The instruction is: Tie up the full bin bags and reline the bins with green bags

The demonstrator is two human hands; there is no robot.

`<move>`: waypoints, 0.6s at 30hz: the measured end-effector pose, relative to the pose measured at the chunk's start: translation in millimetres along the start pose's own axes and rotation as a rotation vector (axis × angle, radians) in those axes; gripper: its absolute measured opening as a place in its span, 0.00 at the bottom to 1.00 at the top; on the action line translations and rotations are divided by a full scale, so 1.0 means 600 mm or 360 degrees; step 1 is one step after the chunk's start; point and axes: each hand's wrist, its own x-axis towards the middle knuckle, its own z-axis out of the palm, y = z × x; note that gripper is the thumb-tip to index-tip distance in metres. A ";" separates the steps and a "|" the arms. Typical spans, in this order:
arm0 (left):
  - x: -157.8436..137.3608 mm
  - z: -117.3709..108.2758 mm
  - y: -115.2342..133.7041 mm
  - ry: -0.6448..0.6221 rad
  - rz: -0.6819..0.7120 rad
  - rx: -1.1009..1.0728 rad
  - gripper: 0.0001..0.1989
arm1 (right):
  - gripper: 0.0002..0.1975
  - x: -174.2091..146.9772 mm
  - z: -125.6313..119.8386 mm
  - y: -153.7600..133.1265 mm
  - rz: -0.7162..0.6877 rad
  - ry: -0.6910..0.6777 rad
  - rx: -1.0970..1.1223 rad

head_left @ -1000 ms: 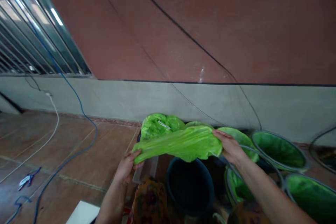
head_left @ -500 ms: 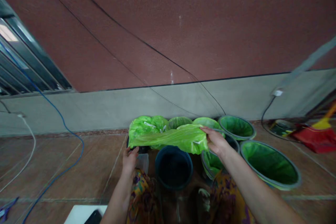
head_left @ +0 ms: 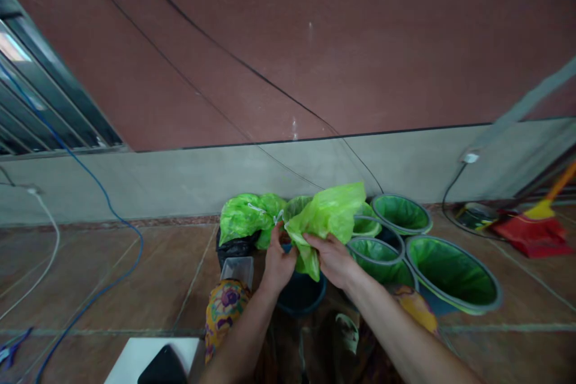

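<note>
A thin, light-green plastic bag [head_left: 335, 207] is bunched up in front of me, its loose part fanning out to the upper right. My right hand [head_left: 333, 259] grips its lower part between thumb and fingers. At the bag's left edge, my left hand [head_left: 279, 261] has its fingers curled against the plastic; part of its grip is hidden. Below both hands stands a dark blue bucket [head_left: 301, 297] between my feet, partly covered by the bag and hands.
Several bins with green liners, including a large bin [head_left: 454, 276], stand at the right. Filled green bags [head_left: 243, 216] lie by the wall near a clear plastic container [head_left: 238, 270]. A red dustpan [head_left: 533, 234], a blue cable [head_left: 135, 234] and a white board [head_left: 130, 360] are on the floor.
The bag was stretched out sideways and is now gathered between my hands. My left hand has come right and touches it; my right hand has moved left and lower.
</note>
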 end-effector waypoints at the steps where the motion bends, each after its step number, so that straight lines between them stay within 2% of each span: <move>1: 0.000 -0.006 0.005 0.0044 0.0114 0.0094 0.38 | 0.20 -0.006 0.002 0.001 0.0029 -0.0018 -0.0029; 3: -0.003 -0.017 0.019 0.0067 0.0339 0.0293 0.38 | 0.22 -0.016 0.005 0.001 0.0083 -0.0060 -0.0146; 5: -0.003 -0.027 0.029 -0.0018 0.0455 0.0384 0.28 | 0.23 -0.023 0.005 -0.001 0.0077 -0.0144 -0.0316; 7: 0.003 -0.037 0.027 -0.0070 0.0387 0.0349 0.14 | 0.21 -0.026 -0.002 -0.003 -0.0011 -0.0259 -0.0512; 8: 0.007 -0.043 0.020 -0.0028 0.0293 0.0293 0.10 | 0.21 -0.026 -0.009 -0.003 -0.0075 -0.0307 -0.0616; 10: 0.018 -0.056 -0.003 0.0190 0.0056 0.0125 0.06 | 0.23 -0.021 -0.034 0.002 -0.0228 -0.0300 -0.0844; 12: 0.028 -0.073 -0.033 0.0486 -0.0165 -0.0054 0.08 | 0.24 -0.011 -0.071 0.012 -0.0390 -0.0110 -0.1108; 14: 0.033 -0.092 -0.063 0.0743 -0.0352 -0.0125 0.10 | 0.21 0.001 -0.116 0.020 -0.0565 0.0203 -0.1385; 18: 0.031 -0.126 -0.110 0.1046 -0.0594 -0.0029 0.08 | 0.21 0.017 -0.198 0.022 -0.0782 0.0791 -0.1706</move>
